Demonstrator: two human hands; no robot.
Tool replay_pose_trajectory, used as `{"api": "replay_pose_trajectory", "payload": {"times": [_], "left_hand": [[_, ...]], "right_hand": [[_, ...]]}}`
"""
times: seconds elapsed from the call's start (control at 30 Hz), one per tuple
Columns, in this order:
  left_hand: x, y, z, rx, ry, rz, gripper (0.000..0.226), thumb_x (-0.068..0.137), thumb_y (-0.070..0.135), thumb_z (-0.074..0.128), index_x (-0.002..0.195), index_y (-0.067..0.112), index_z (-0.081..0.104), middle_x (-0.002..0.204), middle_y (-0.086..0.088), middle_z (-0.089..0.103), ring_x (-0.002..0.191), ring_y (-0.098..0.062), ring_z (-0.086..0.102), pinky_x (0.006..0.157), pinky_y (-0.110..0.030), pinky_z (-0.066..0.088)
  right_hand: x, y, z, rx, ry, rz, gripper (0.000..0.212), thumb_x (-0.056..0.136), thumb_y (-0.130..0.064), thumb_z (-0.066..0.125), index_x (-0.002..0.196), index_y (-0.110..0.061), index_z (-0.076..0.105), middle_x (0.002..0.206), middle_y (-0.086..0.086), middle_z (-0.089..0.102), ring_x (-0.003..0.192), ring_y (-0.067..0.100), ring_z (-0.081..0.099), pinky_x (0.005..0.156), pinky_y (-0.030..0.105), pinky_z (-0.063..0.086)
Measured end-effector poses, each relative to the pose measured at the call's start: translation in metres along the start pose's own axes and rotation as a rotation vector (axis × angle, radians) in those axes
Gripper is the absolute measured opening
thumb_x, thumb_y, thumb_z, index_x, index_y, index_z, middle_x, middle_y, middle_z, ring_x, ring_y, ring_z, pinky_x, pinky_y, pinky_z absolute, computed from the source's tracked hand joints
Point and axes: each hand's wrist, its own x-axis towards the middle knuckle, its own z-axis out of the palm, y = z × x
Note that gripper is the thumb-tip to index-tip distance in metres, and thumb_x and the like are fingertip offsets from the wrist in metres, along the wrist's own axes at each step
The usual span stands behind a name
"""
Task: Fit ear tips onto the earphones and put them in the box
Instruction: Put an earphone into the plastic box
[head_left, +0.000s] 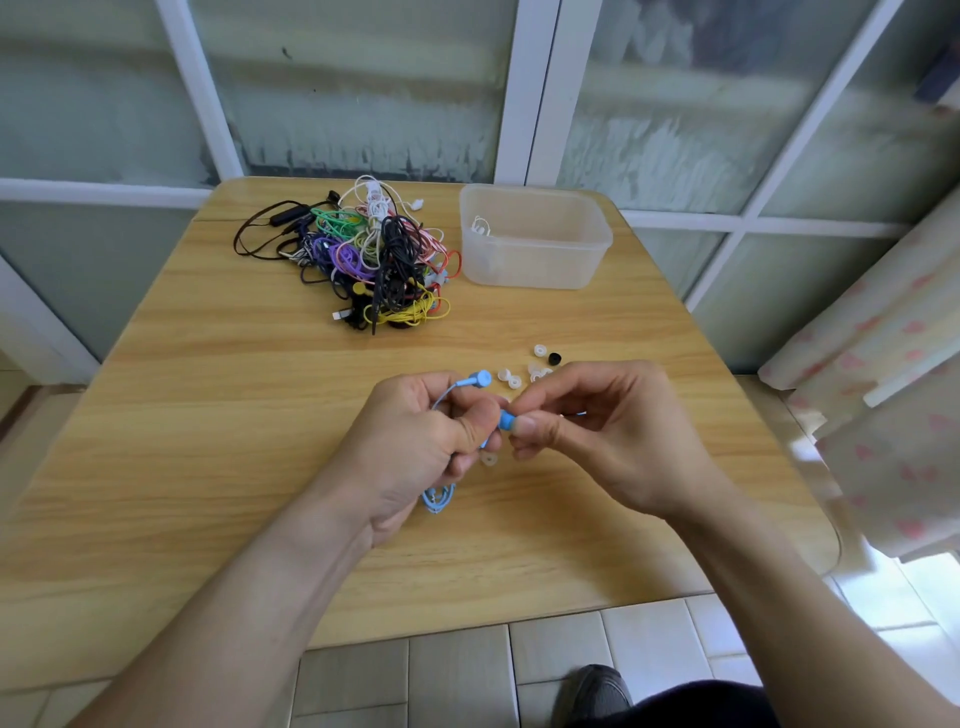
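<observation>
A: Nearest us, a dark shoe (597, 688) on the floor tiles (457, 670), just under the tabletop (208, 415) edge; above it both forearms reach in.

B: And the hands meet over the middle; the left hand (415, 447) is curled round a blue earphone (506, 420), thumb pressed against its stem; the blue cable (439, 499) loops out below the palm.

A: The second blue earbud (480, 378) pokes up past the left fingers, bare at the end as far as I can see.

B: The right hand (597, 431) pinches at the tip of the held earphone, thumb and forefinger closed on it; whether an ear tip sits between them I cannot tell.

A: One clear tip (488, 459) lies on the tabletop just below the two hands; more clear tips (511, 379) are scattered just beyond the knuckles, with a black tip (554, 358) among them.

B: Further back, a tangled pile (363, 254) of coloured earphones; just right of it the clear box (535, 236), lid off, with one white earphone (480, 226) inside against its left wall.
</observation>
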Motion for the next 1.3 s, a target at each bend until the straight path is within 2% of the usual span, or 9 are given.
{"api": "replay_pose_trajectory", "payload": {"times": [0.2,0.33,0.43,0.6,0.77,0.9,1.03,1.13,1.3], "left_hand": [[0.001,-0.006,0.001,0.122,0.058,0.137,0.006,0.09,0.003,0.063,0.085,0.003,0.067,0.054,0.002,0.058,0.042,-0.01,0.039,0.044,-0.019,0.033],[0.003,-0.004,0.001,0.261,0.11,0.347,0.012,0.087,0.001,0.066,0.079,0.01,0.066,0.049,0.016,0.056,0.044,-0.001,0.046,0.048,-0.014,0.035],[0.003,-0.001,0.002,0.371,0.15,0.491,0.024,0.083,-0.001,0.07,0.071,0.019,0.063,0.053,0.022,0.057,0.048,0.003,0.05,0.053,-0.009,0.036],[0.001,-0.003,0.004,0.501,0.186,0.591,0.024,0.078,0.0,0.075,0.069,0.018,0.062,0.058,0.029,0.058,0.054,0.008,0.053,0.055,-0.004,0.034],[0.001,-0.006,0.0,0.329,0.129,0.475,0.025,0.081,-0.002,0.071,0.07,0.018,0.062,0.049,0.017,0.055,0.045,0.001,0.047,0.049,-0.011,0.036],[0.0,-0.01,-0.001,0.098,0.062,0.268,0.006,0.086,0.002,0.066,0.081,0.003,0.062,0.05,0.001,0.05,0.042,-0.009,0.04,0.042,-0.017,0.033],[0.002,-0.01,-0.001,-0.053,0.018,0.14,0.008,0.088,0.006,0.064,0.089,-0.001,0.062,0.057,0.001,0.053,0.044,-0.009,0.039,0.042,-0.015,0.034],[0.004,-0.01,-0.002,-0.097,-0.001,0.113,0.027,0.082,0.011,0.066,0.099,-0.009,0.061,0.061,-0.003,0.051,0.045,-0.009,0.039,0.041,-0.015,0.033],[0.003,-0.009,0.0,-0.129,-0.007,0.117,0.026,0.073,0.019,0.067,0.089,-0.001,0.061,0.067,-0.008,0.054,0.045,-0.01,0.039,0.04,-0.013,0.033]], "right_hand": [[-0.002,0.0,0.003,0.077,0.021,0.064,0.008,0.076,-0.009,0.073,0.082,-0.004,0.071,0.075,0.013,0.074,0.065,0.027,0.072,0.065,0.029,0.058],[-0.002,0.001,0.014,0.434,0.083,0.267,0.018,0.073,-0.006,0.07,0.088,0.003,0.07,0.073,0.019,0.07,0.063,0.021,0.068,0.062,0.026,0.058],[-0.002,-0.002,0.02,0.676,0.072,0.441,0.024,0.071,-0.005,0.066,0.093,0.004,0.07,0.068,0.009,0.068,0.059,0.013,0.065,0.059,0.022,0.057],[-0.002,-0.003,0.024,0.874,0.072,0.616,0.037,0.071,-0.006,0.065,0.107,0.001,0.067,0.072,0.003,0.069,0.058,0.006,0.064,0.056,0.018,0.057],[-0.001,-0.003,0.018,0.644,0.039,0.483,0.016,0.07,-0.008,0.067,0.083,-0.002,0.074,0.065,0.009,0.065,0.056,0.013,0.063,0.057,0.021,0.056],[-0.003,-0.007,0.012,0.334,0.074,0.277,0.017,0.07,-0.005,0.073,0.086,0.002,0.071,0.069,0.012,0.071,0.059,0.019,0.068,0.06,0.022,0.055],[-0.003,-0.008,0.012,0.118,0.081,0.128,0.019,0.072,-0.001,0.078,0.09,-0.003,0.075,0.076,0.005,0.075,0.062,0.021,0.071,0.065,0.024,0.056],[-0.003,-0.006,0.013,0.086,0.099,0.093,0.022,0.069,-0.006,0.08,0.091,-0.008,0.075,0.075,0.003,0.075,0.063,0.021,0.071,0.067,0.025,0.056],[-0.003,-0.004,0.012,0.085,0.171,0.083,0.026,0.064,-0.014,0.081,0.088,-0.009,0.071,0.078,0.009,0.076,0.065,0.023,0.071,0.068,0.028,0.058]]}}
